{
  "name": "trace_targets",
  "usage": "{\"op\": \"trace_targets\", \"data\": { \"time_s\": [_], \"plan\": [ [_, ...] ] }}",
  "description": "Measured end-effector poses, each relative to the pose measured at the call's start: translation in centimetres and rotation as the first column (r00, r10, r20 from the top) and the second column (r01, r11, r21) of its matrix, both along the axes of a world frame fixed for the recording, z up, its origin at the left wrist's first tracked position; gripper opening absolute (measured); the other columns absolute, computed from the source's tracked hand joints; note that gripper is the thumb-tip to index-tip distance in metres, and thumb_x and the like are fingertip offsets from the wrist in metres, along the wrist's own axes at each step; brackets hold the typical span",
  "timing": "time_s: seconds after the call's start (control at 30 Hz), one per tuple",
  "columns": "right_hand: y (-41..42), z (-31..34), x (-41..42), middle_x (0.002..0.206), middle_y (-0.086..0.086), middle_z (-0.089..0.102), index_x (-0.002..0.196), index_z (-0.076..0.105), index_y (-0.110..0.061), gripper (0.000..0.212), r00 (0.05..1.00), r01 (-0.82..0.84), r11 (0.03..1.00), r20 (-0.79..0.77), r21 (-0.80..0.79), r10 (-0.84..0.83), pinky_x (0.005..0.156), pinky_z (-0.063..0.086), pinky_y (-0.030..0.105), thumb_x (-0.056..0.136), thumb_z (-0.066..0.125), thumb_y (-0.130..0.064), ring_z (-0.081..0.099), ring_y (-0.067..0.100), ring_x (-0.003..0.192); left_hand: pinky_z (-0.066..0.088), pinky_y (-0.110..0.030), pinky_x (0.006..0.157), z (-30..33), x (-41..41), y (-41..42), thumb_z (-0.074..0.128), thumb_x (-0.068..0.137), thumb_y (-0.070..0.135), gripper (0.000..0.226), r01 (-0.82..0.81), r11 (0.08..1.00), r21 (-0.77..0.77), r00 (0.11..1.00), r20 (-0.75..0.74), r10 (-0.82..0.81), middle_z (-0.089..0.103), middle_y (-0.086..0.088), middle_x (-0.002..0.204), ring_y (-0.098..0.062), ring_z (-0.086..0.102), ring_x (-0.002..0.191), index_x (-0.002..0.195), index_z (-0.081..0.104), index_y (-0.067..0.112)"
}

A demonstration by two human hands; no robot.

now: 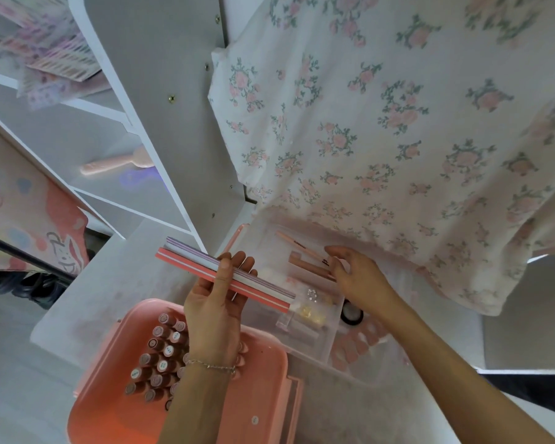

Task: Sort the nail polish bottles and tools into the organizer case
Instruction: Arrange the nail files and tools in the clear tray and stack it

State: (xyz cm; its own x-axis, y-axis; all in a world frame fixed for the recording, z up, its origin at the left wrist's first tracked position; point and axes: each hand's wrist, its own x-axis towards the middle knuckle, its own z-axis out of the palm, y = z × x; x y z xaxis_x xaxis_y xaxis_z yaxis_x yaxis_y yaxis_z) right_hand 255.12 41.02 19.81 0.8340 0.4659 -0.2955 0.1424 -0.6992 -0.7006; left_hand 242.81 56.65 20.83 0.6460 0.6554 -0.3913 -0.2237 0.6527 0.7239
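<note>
Room around your hands is tight: the white floral cloth hangs low over the far edge of the clear plastic tray, and the white shelving unit closes in on the left. Your left hand grips a bundle of long nail files, coral and lilac-striped, thumb across the top and fingers curled beneath; the bundle slants from upper left to lower right, its lower end over the tray's near corner. Your right hand hovers over the tray with fingers loosely spread and holds nothing, its fingertips just beside the pink pencil-like tools lying in the far compartment.

The tray's back edge is lost under the cloth's shadow, and you cannot tell how far it runs. Small gold and clear bits lie in a middle compartment, too blurred to name. A dark round item sits just outside the tray's right wall, half hidden by your right forearm.

Below your left wrist, the pink plastic organizer case holds upright nail polish bottles packed in rows at its left; your forearm covers those further right. The case's right part shows bare pink floor. A pink brush lies on a shelf, well apart.
</note>
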Motion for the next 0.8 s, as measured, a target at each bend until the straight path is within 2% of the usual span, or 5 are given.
{"op": "trace_targets", "data": {
  "time_s": [0.23,0.33,0.47,0.57,0.8],
  "plan": [
    [0.5,-1.6,2.3,0.093,-0.025,0.034,0.122,0.050,-0.025,0.037,0.915,-0.401,0.883,-0.050,-0.246,0.401,0.103,0.027,0.030,0.098,0.025,-0.039,0.036,0.014,0.105,0.057,-0.029,0.069,-0.7,0.1,0.4,0.060,0.075,0.021,0.027,0.007,1.000,0.018,0.999,-0.053,-0.006,0.071,-0.010,0.094,-0.021,0.069,0.087,0.098,0.061,0.006],
    [0.7,-2.0,2.3,0.072,-0.016,0.028,0.065,0.033,-0.047,0.035,0.917,-0.390,0.878,-0.028,-0.277,0.398,0.101,0.034,0.040,0.098,0.027,-0.035,0.037,0.021,0.096,0.057,-0.030,0.071,-0.6,0.3,0.5,0.059,0.075,0.021,0.030,0.017,1.000,0.018,0.998,-0.054,-0.016,0.070,-0.011,0.095,-0.021,0.069,0.087,0.100,0.060,0.005],
    [0.6,-1.4,2.1,0.065,-0.012,0.027,0.053,0.026,-0.042,0.049,0.933,-0.356,0.918,-0.004,-0.171,0.361,0.080,0.034,0.031,0.097,0.033,-0.022,0.036,0.016,0.075,0.058,-0.031,0.070,-0.3,0.6,0.6,0.058,0.074,0.022,0.033,0.073,0.997,0.022,0.995,-0.068,-0.072,0.071,-0.010,0.093,-0.020,0.069,0.085,0.102,0.060,0.004],
    [0.3,-0.5,1.8,0.084,-0.011,0.049,0.084,0.062,-0.036,0.027,0.969,-0.237,0.971,0.063,-0.003,0.237,0.083,0.038,0.027,0.095,0.042,-0.022,0.047,0.006,0.081,0.058,-0.034,0.076,-0.1,1.1,0.1,0.058,0.073,0.021,0.037,0.132,0.991,0.007,0.988,-0.084,-0.131,0.071,-0.010,0.094,-0.021,0.069,0.088,0.105,0.059,0.002],
    [1.9,1.7,-3.1,0.104,-0.006,0.056,0.113,0.057,-0.023,0.034,0.936,-0.312,0.926,0.239,0.214,0.260,0.084,0.042,0.014,0.083,0.062,-0.036,0.053,0.004,0.096,0.054,-0.036,0.083,0.8,3.4,-1.6,0.054,0.086,0.012,0.021,0.107,0.993,-0.056,0.992,-0.066,-0.110,0.069,-0.012,0.097,-0.020,0.067,0.090,0.103,0.060,0.002]
  ]
}}
